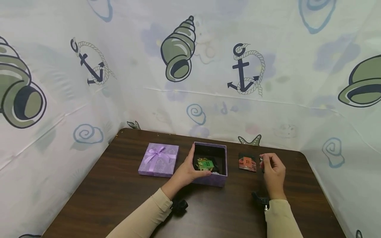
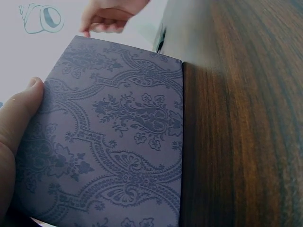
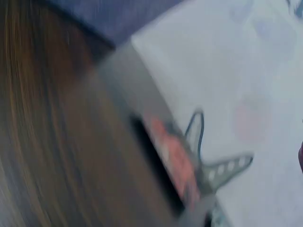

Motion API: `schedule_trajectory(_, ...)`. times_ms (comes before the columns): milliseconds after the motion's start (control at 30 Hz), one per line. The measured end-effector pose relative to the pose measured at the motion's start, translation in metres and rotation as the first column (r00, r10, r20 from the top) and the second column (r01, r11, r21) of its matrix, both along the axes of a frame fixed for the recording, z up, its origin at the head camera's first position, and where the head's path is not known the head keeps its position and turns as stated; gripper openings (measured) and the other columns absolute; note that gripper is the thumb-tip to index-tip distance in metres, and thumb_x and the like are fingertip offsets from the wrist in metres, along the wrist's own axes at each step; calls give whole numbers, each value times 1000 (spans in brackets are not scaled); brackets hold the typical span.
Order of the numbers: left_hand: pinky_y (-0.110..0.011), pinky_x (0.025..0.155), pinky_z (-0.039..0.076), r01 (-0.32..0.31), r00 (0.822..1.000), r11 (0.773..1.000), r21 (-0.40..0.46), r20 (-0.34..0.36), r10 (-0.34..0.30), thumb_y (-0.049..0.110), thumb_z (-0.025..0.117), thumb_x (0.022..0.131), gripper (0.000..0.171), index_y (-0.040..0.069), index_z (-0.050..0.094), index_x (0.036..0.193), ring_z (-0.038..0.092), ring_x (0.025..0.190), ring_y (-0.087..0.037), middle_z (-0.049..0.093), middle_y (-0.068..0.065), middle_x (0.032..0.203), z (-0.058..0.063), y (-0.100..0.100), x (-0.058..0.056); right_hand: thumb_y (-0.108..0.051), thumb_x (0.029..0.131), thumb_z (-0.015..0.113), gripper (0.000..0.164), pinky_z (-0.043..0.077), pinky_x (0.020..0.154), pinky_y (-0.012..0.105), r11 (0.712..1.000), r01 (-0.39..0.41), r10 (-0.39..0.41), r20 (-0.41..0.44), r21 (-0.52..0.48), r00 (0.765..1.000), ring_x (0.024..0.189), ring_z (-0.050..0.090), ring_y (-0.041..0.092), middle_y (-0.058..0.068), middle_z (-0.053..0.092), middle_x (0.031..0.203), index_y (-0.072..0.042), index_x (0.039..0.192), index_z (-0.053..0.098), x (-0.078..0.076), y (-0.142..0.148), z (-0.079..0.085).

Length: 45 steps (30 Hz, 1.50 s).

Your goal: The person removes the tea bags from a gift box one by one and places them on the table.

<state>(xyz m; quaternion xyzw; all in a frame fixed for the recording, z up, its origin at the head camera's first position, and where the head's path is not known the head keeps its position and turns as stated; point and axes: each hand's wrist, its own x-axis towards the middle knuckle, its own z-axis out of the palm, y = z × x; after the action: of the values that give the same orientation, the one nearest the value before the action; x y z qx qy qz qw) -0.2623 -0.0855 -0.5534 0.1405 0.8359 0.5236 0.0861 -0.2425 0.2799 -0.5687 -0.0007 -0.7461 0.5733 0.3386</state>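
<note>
left hand (image 1: pixel 184 172) is on the open purple box (image 1: pixel 210 180) right now, thumb along the near rim, fingers against the left wall, and i have that grip curled round the corner. the box sits upright near the middle of the surface (image 1: pixel 226 215), and inside i can see a green and yellow packet (image 1: pixel 206 164) against the dark interior. over to the left, just beside the box, the lid (image 1: pixel 157 161) lies flat, its ribbon bow (image 1: pixel 156 153) facing up. now across to the right hand (image 1: pixel 274 170): fingers drawn in narrow, thumb and fingertips pinching a small dark thing (image 1: pixel 262 160), mostly hidden, and i can't make out what it is. just left of those fingertips, an orange and red packet (image 1: pixel 247 162) lies on the surface, apart from the box; my right wrist view shows it blurred. behind everything hangs a pale cloth (image 1: pixel 285 112) printed with shells and anchors.
</note>
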Motion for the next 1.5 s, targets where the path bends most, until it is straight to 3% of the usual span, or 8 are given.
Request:
schedule_trajectory(333,-67,128,33,3,1000,1000,0,3,-3,61,95,78,141,43,-6,175,34,163,-43,16,-11,184,-1,1,-1,-19,114,60,28,52,65,20,978,-201,204,57,-55,977,72,60,17,7,65,84,4,107,75,10,-47,35)
schedule_trajectory(533,-68,128,32,1,1000,1000,14,19,-1,59,95,78,141,42,-5,175,36,162,-44,16,-10,184,0,1,-1,-27,114,61,36,60,86,25,912,-396,411,270,-111,871,101,71,13,-3,74,105,7,118,69,16,-68,60)
schedule_trajectory(633,-69,128,32,-1,1000,1000,12,17,1,60,95,78,141,40,-4,176,36,162,-45,17,-11,184,1,1,-1,-32,113,63,34,58,88,26,885,-462,449,365,-55,816,108,72,12,0,74,114,1,120,70,19,-74,72)
schedule_trajectory(733,-69,128,32,-2,1000,1000,9,15,1,60,95,78,141,39,-4,176,37,162,-45,19,-12,183,0,1,-1,-32,111,66,26,56,92,30,849,-515,423,431,119,797,111,68,16,6,71,121,-9,122,72,18,-79,83)
schedule_trajectory(933,-71,127,32,8,1000,1000,18,13,-8,58,94,81,140,35,-5,177,37,161,-47,21,-16,182,0,-1,-1,-30,102,80,32,46,108,63,652,-438,292,328,619,898,133,55,36,15,58,145,-18,130,72,15,-101,104)
schedule_trajectory(1100,-71,126,33,20,1000,999,34,19,-21,60,93,81,141,33,-5,177,43,157,-47,25,-20,180,-1,-3,-1,-37,98,84,39,31,118,77,490,-336,223,257,804,940,149,46,44,20,54,155,-21,131,72,6,-122,119)
schedule_trajectory(1333,-70,126,34,14,999,1000,22,36,-15,58,92,83,136,41,-7,175,42,158,-45,24,-17,181,1,-2,-1,-41,98,83,40,44,107,60,325,-433,195,389,841,900,129,60,33,9,65,134,-22,131,75,-17,-147,129)
schedule_trajectory(1500,-71,125,35,18,999,1000,6,36,-18,63,91,82,136,43,-7,175,37,161,-46,18,-14,183,1,-2,-1,-43,99,81,43,48,101,56,249,-530,160,505,811,848,113,64,28,7,66,125,-22,136,74,-30,-156,133)
